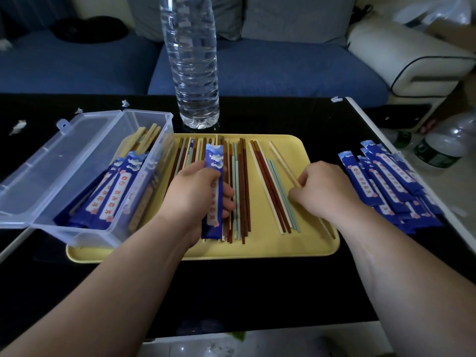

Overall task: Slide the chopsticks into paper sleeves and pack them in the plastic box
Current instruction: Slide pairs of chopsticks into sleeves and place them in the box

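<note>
A yellow tray (304, 243) holds several loose chopsticks (240, 191) in brown, pale green and cream. My left hand (195, 189) grips a blue paper sleeve (213, 161) upright over the left bunch of chopsticks. My right hand (327, 189) rests on the tray's right side, its curled fingers pinching a cream chopstick (282, 158). The clear plastic box (85, 176) stands open at the left, with several sleeved chopsticks (121, 191) lying inside. A pile of blue sleeves (391, 184) lies at the right of the tray.
A tall clear water bottle (193, 60) stands behind the tray. The black table (231, 292) ends in a white edge at the right. A blue sofa (257, 68) lies beyond, and bottles (443, 145) sit on the floor at the right.
</note>
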